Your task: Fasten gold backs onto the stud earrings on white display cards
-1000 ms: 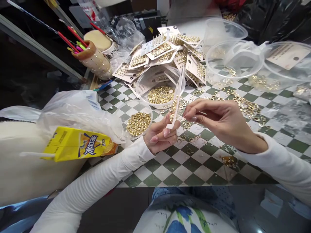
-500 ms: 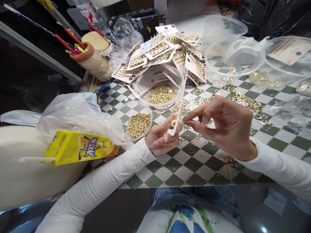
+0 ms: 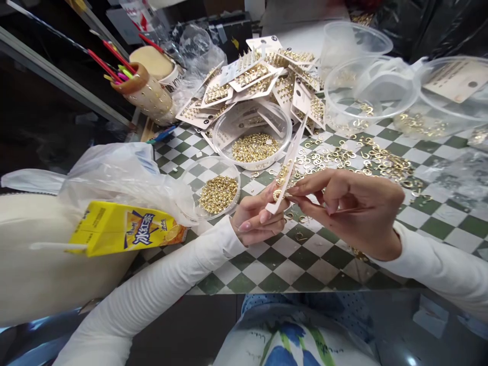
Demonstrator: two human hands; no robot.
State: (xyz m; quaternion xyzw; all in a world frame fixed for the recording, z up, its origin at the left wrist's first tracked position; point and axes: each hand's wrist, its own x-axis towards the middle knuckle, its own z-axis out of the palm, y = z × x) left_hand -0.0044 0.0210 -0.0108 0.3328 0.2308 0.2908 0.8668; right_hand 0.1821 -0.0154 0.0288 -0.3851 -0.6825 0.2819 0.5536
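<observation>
My left hand (image 3: 259, 218) grips a white earring card (image 3: 293, 152) by its lower end, tilted nearly edge-on, with gold earrings (image 3: 281, 178) along its left face. At the card's right side, my right hand (image 3: 351, 208) is closed in a pinch, its thumb and fingertips right against the back of the card. Whatever lies between those fingertips is too small to make out. Left of my hands stand a clear tub of small gold pieces (image 3: 218, 194) and, behind it, a larger clear tub (image 3: 253, 165) of similar pieces. Loose gold hook-shaped earrings (image 3: 385, 160) lie scattered beyond my right hand.
A pile of filled earring cards (image 3: 263, 76) rises at the back. Clear tubs (image 3: 371, 114) stand back right. A yellow drink carton (image 3: 125, 229) and a plastic bag (image 3: 122, 173) are at the left, a pen holder (image 3: 148, 99) behind. The checkered tabletop (image 3: 290, 272) ends near my lap.
The card has tilted further to the right at its top. My right hand has come closer in, its fingertips now at the card's back, and its wrist has turned slightly.
</observation>
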